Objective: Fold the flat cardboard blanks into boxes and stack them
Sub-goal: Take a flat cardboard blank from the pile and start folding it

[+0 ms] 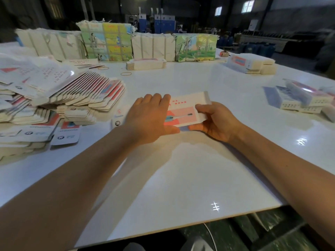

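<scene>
**Two hands on a cardboard blank at mid-table**

The left hand (151, 115) lies palm-down with its fingers straight and together, pressing on the left part of the cardboard blank (183, 113), which rests on the white table (181, 178) in front of the person. The right hand (216, 122) grips the blank's right end, fingers curled over the top edge and thumb along the near edge. The printed face of the blank shows a pink panel with a toothbrush figure. To the left, a fanned heap of flat blanks (72, 95) spreads over the table, near the left forearm. Folded boxes (304, 98) lie at the right edge, well apart from the hands. Strapped bundles (107, 41) stand along the far side, with rubber bands (126, 73) lying before them.
</scene>
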A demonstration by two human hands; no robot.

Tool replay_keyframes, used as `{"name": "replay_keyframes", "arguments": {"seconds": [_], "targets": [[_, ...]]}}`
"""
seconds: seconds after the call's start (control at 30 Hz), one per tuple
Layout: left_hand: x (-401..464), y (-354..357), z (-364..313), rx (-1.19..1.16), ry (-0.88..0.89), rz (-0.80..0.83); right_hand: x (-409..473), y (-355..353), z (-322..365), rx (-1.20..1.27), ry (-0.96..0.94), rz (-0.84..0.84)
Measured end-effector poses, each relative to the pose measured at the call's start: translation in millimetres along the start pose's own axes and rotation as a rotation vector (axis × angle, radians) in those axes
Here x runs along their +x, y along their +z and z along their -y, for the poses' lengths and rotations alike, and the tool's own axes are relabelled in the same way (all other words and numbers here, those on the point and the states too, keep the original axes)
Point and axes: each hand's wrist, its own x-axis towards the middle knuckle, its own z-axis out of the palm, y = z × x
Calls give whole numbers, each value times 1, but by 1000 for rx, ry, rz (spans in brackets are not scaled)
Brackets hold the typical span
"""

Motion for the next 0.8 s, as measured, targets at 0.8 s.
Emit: {"name": "replay_keyframes", "arguments": {"seconds": [0.8], "targets": [[3, 15, 6, -191, -170, -175, -9, 21, -18, -639, -544, -366]]}}
